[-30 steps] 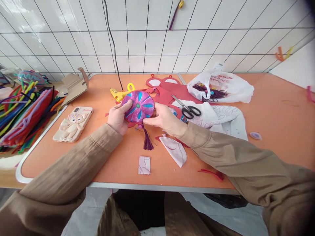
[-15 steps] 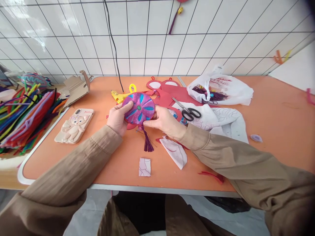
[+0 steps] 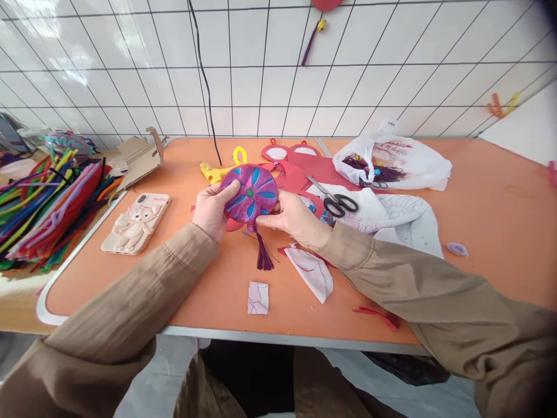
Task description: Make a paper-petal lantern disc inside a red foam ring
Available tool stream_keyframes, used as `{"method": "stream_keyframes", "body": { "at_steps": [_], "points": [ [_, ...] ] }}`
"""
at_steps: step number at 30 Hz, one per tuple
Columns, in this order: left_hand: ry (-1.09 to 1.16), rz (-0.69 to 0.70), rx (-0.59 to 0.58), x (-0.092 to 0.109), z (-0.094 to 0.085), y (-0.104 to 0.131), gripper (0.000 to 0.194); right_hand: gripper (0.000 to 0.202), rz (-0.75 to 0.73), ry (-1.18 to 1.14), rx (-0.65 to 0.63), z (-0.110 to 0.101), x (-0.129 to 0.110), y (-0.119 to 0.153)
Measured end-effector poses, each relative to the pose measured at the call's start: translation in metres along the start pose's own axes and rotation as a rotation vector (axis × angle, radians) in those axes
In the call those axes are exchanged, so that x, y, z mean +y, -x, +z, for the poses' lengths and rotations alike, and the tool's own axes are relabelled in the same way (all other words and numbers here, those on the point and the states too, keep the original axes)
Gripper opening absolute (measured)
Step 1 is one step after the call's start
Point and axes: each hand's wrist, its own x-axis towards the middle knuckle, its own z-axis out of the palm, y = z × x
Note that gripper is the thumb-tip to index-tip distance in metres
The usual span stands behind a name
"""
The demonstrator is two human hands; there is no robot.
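Observation:
A round purple ornament [image 3: 249,193] with blue petal shapes and a green centre is held up above the orange table [image 3: 204,290]. My left hand [image 3: 212,210] grips its left edge, thumb on the front face. On the right edge, my right hand [image 3: 300,216] pinches it near the bottom, thumb in front. A dark purple tassel [image 3: 263,252] hangs from the ornament's lower edge. The fingers behind the disc are hidden. Black-handled scissors [image 3: 339,203] lie on white cloth just beyond my right hand.
A yellow glue gun [image 3: 213,173] and red cut sheets [image 3: 317,168] lie behind the ornament. A phone [image 3: 136,223], a cardboard piece [image 3: 138,158] and bundled pipe cleaners [image 3: 52,209] are to the left. A white plastic bag [image 3: 418,165] sits at the back right. Fabric scraps [image 3: 258,298] lie in front.
The whole view has shifted slightly, so everything appears a little further right and lower. Both hands keep the same grip on the ornament.

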Motion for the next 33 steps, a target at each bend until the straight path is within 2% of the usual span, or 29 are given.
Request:
{"method": "stream_keyframes", "body": {
  "at_steps": [9, 17, 23, 28, 33],
  "points": [
    [-0.037, 0.011, -0.025, -0.001, -0.003, -0.002, 0.028, 0.038, 0.015, -0.004, 0.008, 0.001, -0.003, 0.002],
    [-0.04, 0.012, -0.005, -0.003, -0.004, -0.004, 0.027, 0.023, 0.009, 0.059, 0.02, 0.0, -0.007, 0.004],
    [-0.024, 0.01, -0.016, -0.002, -0.004, -0.004, 0.027, 0.017, 0.039, -0.015, -0.017, -0.002, -0.008, 0.005],
    [-0.03, 0.008, -0.013, -0.003, -0.003, -0.002, 0.027, 0.032, 0.03, -0.086, -0.016, -0.008, -0.003, 0.002],
    [-0.073, 0.001, -0.019, -0.005, -0.001, 0.0, 0.026, 0.047, -0.011, 0.001, 0.097, -0.012, -0.008, 0.0]
  ]
}}
